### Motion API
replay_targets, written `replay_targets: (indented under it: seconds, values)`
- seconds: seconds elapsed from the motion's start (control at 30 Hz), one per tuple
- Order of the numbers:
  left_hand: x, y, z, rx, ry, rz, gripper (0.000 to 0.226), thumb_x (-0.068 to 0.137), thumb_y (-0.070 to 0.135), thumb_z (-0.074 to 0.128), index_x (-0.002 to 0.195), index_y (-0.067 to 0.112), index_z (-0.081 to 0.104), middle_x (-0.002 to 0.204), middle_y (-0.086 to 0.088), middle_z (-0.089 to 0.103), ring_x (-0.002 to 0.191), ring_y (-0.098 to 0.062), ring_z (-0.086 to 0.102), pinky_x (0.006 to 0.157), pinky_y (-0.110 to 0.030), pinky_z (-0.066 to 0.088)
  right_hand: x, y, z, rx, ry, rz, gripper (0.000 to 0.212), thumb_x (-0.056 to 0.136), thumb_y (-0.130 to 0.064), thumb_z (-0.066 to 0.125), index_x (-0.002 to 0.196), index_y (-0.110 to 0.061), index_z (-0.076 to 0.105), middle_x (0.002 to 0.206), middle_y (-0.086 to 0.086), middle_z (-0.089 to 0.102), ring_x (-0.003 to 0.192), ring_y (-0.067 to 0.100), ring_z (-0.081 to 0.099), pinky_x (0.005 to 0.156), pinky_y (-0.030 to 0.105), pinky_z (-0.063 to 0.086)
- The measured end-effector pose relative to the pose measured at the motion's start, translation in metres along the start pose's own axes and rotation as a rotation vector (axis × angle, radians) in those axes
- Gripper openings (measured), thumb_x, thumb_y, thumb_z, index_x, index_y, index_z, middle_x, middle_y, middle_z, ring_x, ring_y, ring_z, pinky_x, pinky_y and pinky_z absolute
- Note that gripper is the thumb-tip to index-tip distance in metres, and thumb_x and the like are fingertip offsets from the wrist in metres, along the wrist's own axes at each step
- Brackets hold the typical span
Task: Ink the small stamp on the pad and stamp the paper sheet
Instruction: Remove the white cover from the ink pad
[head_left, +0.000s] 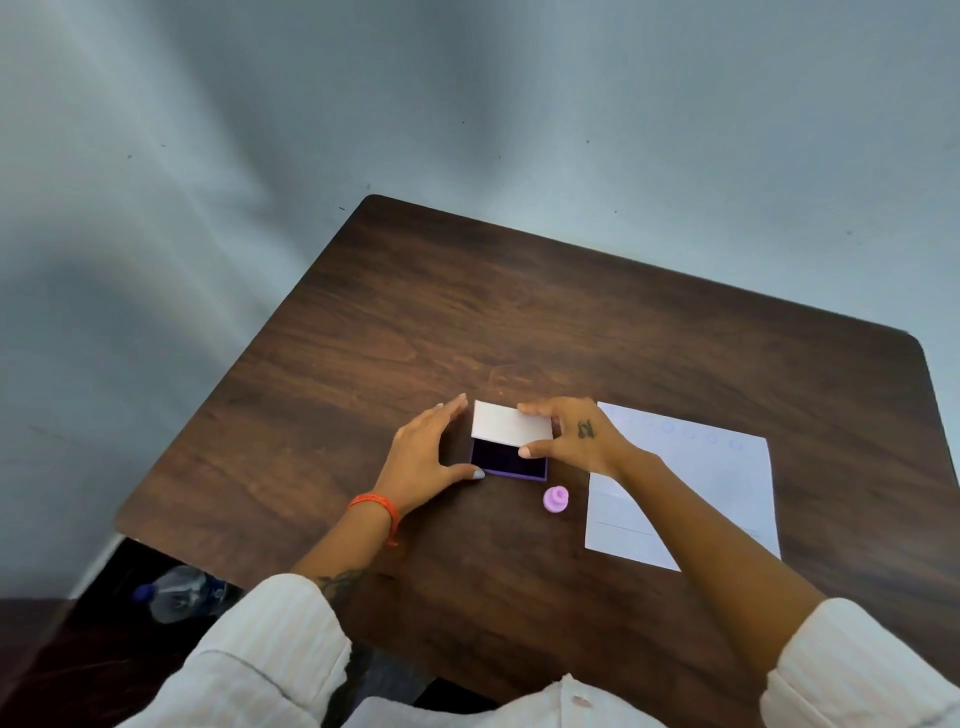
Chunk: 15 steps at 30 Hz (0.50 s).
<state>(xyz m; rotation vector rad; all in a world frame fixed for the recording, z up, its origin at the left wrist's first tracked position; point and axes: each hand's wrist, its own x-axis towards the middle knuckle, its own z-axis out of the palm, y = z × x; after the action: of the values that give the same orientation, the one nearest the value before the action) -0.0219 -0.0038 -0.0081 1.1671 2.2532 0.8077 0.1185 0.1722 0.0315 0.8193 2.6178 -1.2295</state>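
Note:
A purple ink pad (506, 461) lies mid-table with its dark ink surface partly uncovered. Its white lid (511, 423) is raised and tilted over the far part, pinched by the thumb and fingers of my right hand (574, 434). My left hand (428, 457) cups the pad's left side, thumb tip touching its near-left corner and fingers by the far-left corner. The small pink stamp (556, 499) stands upright just in front of the pad, untouched. The white paper sheet (722, 478) lies to the right, partly under my right forearm, with a faint row of stamped marks along its far edge.
The dark wooden table (519, 312) ends at a pale wall behind and to the left. A plastic bottle (179, 592) lies on the floor below the table's near-left corner.

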Motion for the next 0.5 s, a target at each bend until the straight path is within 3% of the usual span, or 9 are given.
replay_targets:
  seconds: [0.17, 0.27, 0.4, 0.5]
  values:
    - [-0.009, -0.009, -0.024, -0.187, 0.098, -0.031, 0.094, 0.063, 0.031, 0.082, 0.14, 0.03, 0.028, 0.147, 0.002, 0.038, 0.134, -0.014, 0.034, 0.109, -0.032, 0.031, 0.007, -0.024, 0.014, -0.034, 0.046, -0.124, 0.059, 0.074, -0.031, 0.073, 0.127, -0.02, 0.051, 0.136, 0.007, 0.052, 0.123, 0.025, 0.045, 0.105, 0.041, 0.039]
    - [-0.016, -0.014, -0.036, -0.27, 0.102, -0.07, 0.093, 0.063, 0.024, 0.083, 0.139, 0.027, 0.031, 0.145, -0.001, 0.042, 0.129, -0.012, 0.04, 0.107, -0.031, 0.036, 0.016, -0.041, 0.028, -0.128, -0.002, -0.224, 0.061, 0.075, -0.034, 0.071, 0.13, -0.019, 0.047, 0.139, 0.006, 0.049, 0.127, 0.023, 0.041, 0.107, 0.037, 0.03]
    - [-0.025, -0.024, -0.044, -0.218, 0.148, -0.093, 0.084, 0.062, 0.019, 0.083, 0.135, 0.018, 0.04, 0.143, -0.003, 0.044, 0.126, -0.008, 0.04, 0.1, -0.02, 0.034, 0.028, -0.055, 0.041, -0.228, -0.041, -0.276, 0.067, 0.074, -0.033, 0.071, 0.133, -0.017, 0.042, 0.143, 0.005, 0.045, 0.131, 0.021, 0.038, 0.109, 0.034, 0.025]
    - [-0.03, -0.033, -0.044, -0.143, 0.144, -0.104, 0.084, 0.062, 0.021, 0.084, 0.135, 0.017, 0.041, 0.143, -0.002, 0.043, 0.131, -0.015, 0.039, 0.101, -0.023, 0.036, 0.035, -0.059, 0.05, -0.307, -0.079, -0.297, 0.07, 0.075, -0.033, 0.07, 0.135, -0.017, 0.039, 0.145, 0.004, 0.042, 0.132, 0.021, 0.036, 0.111, 0.035, 0.026]
